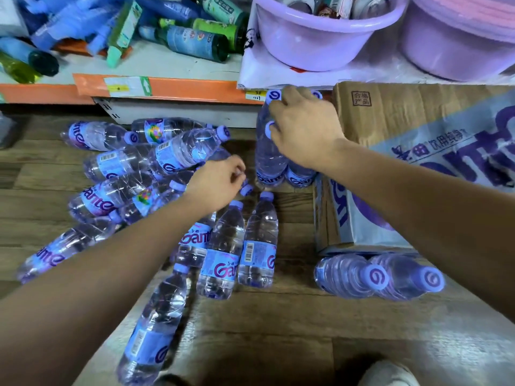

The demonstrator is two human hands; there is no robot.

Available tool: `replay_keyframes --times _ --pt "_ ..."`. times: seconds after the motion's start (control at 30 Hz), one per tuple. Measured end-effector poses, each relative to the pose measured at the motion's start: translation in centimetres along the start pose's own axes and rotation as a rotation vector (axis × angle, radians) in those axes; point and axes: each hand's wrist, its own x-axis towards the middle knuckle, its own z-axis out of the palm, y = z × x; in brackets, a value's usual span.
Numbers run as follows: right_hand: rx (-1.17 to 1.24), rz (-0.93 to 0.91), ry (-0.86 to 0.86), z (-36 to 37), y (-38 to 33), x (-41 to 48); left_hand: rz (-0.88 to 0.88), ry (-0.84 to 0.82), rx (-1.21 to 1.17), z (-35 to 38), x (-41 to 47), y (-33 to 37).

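Note:
Several clear water bottles with purple caps lie scattered on the wooden floor, such as one at centre (221,254). A few upright bottles (269,151) stand by the shelf base. My right hand (303,129) rests on top of them, its fingers curled over their caps. My left hand (220,181) reaches into the pile and pinches the neck of a lying bottle (246,190) near its cap. Two more upright bottles (376,277) stand at the right, in front of a carton.
A cardboard carton (404,174) with purple print sits at the right. The shelf's orange edge (172,87) runs across the back, holding green and blue bottles (192,41) and purple basins (320,37). A shoe tip (387,374) shows at the bottom.

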Motion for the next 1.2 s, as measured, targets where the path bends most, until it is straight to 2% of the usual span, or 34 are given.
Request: replay_keyframes --times 0.07,0.2,0.3,0.67,0.87,1.03,1.1,1.2 --pt "0.079 -0.073 -0.107 -0.1 -0.6 0.7 -0.022 -0.151 0.092 0.4 0.8 -1.1" --pt "0.146 -0.32 -0.555 0.9 -2.1 0.4 -0.146 -0.417 0.201 1.9 2.0 -2.0" --pt "0.134 -0.352 -0.769 3.4 -2.6 0.0 -0.201 -0.505 0.212 3.4 2.8 -2.2" --pt "0.166 -0.234 -0.874 10.2 -3.5 -0.1 -0.199 -0.642 0.315 6.3 3.7 -1.9" --pt "0.242 -0.179 -0.973 12.3 -4.3 -0.7 -0.1 -0.667 0.327 4.5 3.8 -1.1" --pt "0.371 -0.035 -0.986 12.8 -4.5 -0.5 0.015 -0.681 0.321 2.3 2.6 -0.2" --pt "0.497 0.059 -0.966 12.2 -4.1 -0.4 0.065 -0.686 0.338 1.6 2.2 -0.2" --pt "0.689 0.085 -0.95 10.2 -3.3 -0.5 0.081 -0.675 0.344 0.9 1.5 0.3"
